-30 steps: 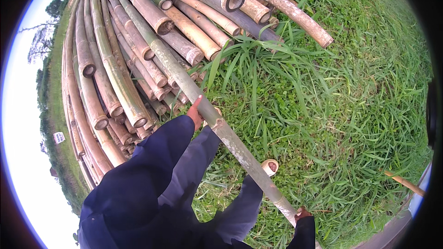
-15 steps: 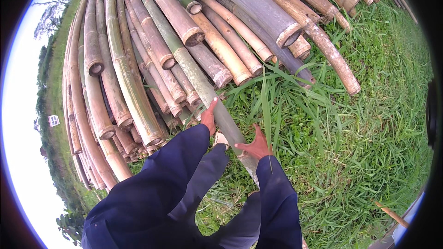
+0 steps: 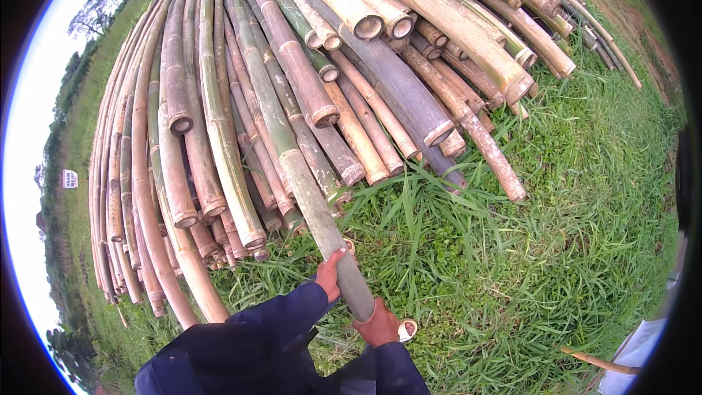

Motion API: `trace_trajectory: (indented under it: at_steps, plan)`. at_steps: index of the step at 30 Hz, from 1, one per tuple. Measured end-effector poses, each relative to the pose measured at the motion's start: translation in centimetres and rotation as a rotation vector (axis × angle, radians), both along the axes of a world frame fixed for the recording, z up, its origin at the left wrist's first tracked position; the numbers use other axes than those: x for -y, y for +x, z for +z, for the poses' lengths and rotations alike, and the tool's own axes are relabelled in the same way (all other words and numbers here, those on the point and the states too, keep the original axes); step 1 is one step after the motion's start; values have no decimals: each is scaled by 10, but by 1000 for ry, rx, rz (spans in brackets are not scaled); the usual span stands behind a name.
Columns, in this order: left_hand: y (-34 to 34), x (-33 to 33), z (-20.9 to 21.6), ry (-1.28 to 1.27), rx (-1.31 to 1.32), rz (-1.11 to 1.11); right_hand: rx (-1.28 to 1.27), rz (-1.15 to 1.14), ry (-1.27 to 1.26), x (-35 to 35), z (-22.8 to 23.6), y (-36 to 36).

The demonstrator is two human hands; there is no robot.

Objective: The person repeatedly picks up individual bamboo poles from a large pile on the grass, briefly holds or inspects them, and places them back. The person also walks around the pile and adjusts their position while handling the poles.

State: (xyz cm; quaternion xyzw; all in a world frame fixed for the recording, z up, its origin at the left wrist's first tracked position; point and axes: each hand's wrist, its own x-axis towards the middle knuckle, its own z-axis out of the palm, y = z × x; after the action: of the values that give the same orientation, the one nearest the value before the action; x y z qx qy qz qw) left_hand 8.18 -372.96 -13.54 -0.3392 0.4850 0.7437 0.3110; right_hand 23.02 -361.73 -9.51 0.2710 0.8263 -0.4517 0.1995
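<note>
A long grey-green bamboo pole slants out of the stack toward me. My left hand is closed on its left side, thumb on top, with the fingers partly hidden beneath. At the pole's near end, my right hand is wrapped round it from the right. Both forearms are in dark blue sleeves. Parts of my feet show by the pole, one foot just right of my right hand.
A large stack of bamboo poles fans out ahead, cut ends facing me at uneven lengths. One whitish pole juts out at the right. Grass covers the ground. A loose bamboo strip lies lower right by a pale sheet.
My right hand has gone from spread beside the pole to closed round its near end. Both hands and the pole's near part sit lower in view, and more of the stack shows.
</note>
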Motion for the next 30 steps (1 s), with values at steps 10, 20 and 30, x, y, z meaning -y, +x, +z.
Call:
trace_trajectory:
  at_steps: [10, 20, 30]
  plan:
    - [43, 115, 42, 193, 127, -397, 238, -45, 176, -16, 89, 328]
    - [-156, 45, 57, -162, 22, -216, 312, -72, 293, -19, 115, 346]
    - [-14, 47, 48, -272, 7, -526, 574, -114, 181, -40, 167, 415]
